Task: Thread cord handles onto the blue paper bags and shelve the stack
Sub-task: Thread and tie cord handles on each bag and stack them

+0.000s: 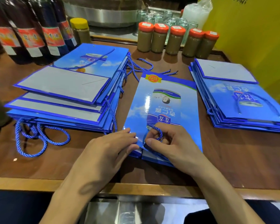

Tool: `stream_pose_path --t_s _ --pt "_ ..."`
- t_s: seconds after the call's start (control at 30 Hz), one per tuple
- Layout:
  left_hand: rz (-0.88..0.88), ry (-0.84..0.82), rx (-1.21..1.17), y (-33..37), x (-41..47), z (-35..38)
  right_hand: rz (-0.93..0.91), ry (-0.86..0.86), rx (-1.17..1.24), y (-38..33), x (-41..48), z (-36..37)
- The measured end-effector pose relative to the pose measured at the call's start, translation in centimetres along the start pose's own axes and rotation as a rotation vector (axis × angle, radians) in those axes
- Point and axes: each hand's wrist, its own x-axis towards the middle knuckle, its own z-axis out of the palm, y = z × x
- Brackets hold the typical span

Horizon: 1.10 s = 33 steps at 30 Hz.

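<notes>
A flat blue paper bag [163, 110] lies in the middle of the wooden counter, its mouth end toward me. My right hand [173, 143] pinches a blue cord [157, 130] looped at the bag's near edge. Beside it, my left hand [110, 147] presses its fingertips on the same edge and holds the bag down. To the left sits a tall stack of blue bags [68, 92] with cord handles [37, 138] hanging off its front. A lower stack of bags [238, 94] lies on the right. Loose cords [142, 65] trail behind the middle bag.
Dark bottles with red labels [31, 36] stand at the back left beside a yellow-lidded jar [80, 29]. Several orange-lidded jars [176, 39] line the back, with glasses behind them. A yellow wall [257, 38] bounds the right. The counter's front edge [136, 186] is close to me.
</notes>
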Motion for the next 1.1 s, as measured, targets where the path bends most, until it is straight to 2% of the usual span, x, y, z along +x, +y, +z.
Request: stream_pose_path --t_s 0.07,0.2,0.27,0.4,0.53,0.63,0.73,0.87,0.93,1.1 --pt "-0.004 0.013 0.003 0.1 0.0 0.0 -0.047 -0.007 -0.050 -0.2 -0.2 0.1" --pt "-0.008 0.016 0.000 0.4 0.2 -0.3 -0.025 -0.064 -0.015 0.0 -0.5 -0.3" --pt "-0.005 0.009 0.000 0.7 0.3 -0.5 -0.095 -0.055 -0.081 0.2 -0.6 -0.3" --pt "-0.023 0.066 0.077 1.8 0.5 -1.5 -0.284 0.108 -0.328 0.5 -0.6 0.3" --pt "-0.040 0.134 0.229 2.7 0.4 -2.3 -0.351 0.230 -0.373 0.4 -0.5 1.0" --pt "-0.034 0.170 0.274 2.7 0.3 -2.2 -0.320 0.265 -0.320 0.6 -0.3 1.4" --pt "-0.119 0.160 0.318 2.8 0.3 -1.8 -0.233 0.254 -0.191 0.5 -0.2 1.4" --pt "-0.356 0.142 0.027 2.9 0.6 -1.3 -0.174 0.211 -0.121 0.5 -0.1 1.4" --pt "-0.362 0.134 0.082 3.3 0.7 -0.5 -0.163 0.201 -0.107 0.6 0.0 1.4" --pt "-0.417 0.135 0.038 3.9 0.7 0.3 -0.117 0.179 -0.075 0.6 -0.1 1.3"
